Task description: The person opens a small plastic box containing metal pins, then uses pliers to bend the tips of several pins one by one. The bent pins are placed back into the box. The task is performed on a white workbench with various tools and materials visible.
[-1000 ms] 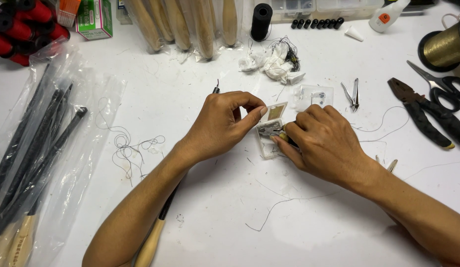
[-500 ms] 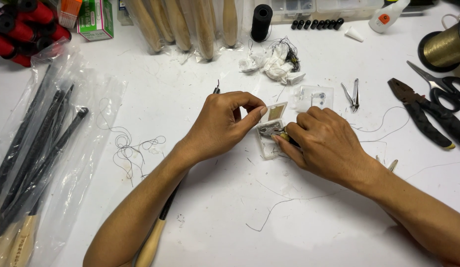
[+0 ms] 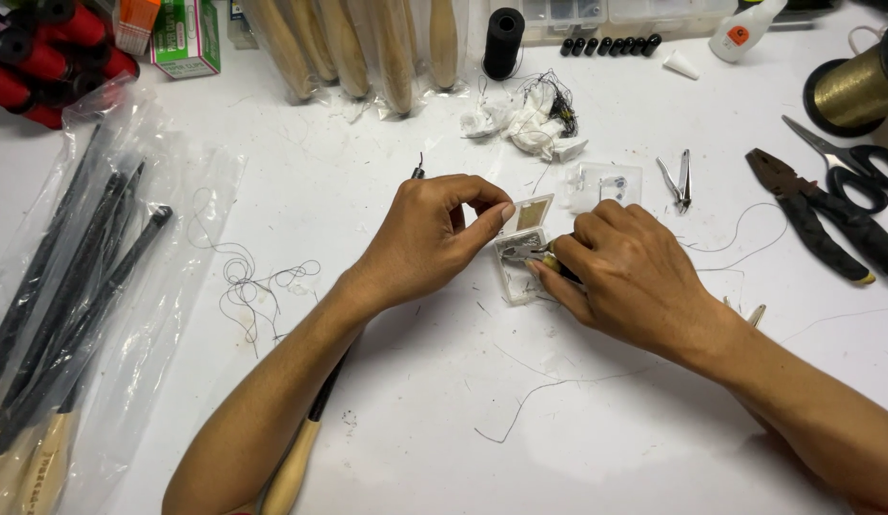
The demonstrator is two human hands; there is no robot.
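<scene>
My left hand [image 3: 420, 238] pinches the upper edge of a small clear plastic box [image 3: 514, 270] that lies open on the white table [image 3: 444, 401], its lid [image 3: 533, 212] raised beside my thumb. My right hand [image 3: 630, 277] is curled right next to the box, its fingers closed on a small tool with a yellowish part [image 3: 549, 259] whose tip reaches into the box. What is inside the box is too small to make out. A long dark rod with a wooden handle [image 3: 293, 469] runs under my left forearm.
Bagged black rods [image 3: 72, 286] lie at the left, with red spools [image 3: 43, 48] behind them. Bagged wooden handles [image 3: 368, 43], a black spool [image 3: 504, 40] and crumpled tissue [image 3: 525, 124] are at the back. Clippers [image 3: 678, 179], pliers [image 3: 816, 227], scissors [image 3: 854, 162] and a gold spool [image 3: 854, 91] sit right. Loose thread [image 3: 253, 281] lies near my left arm.
</scene>
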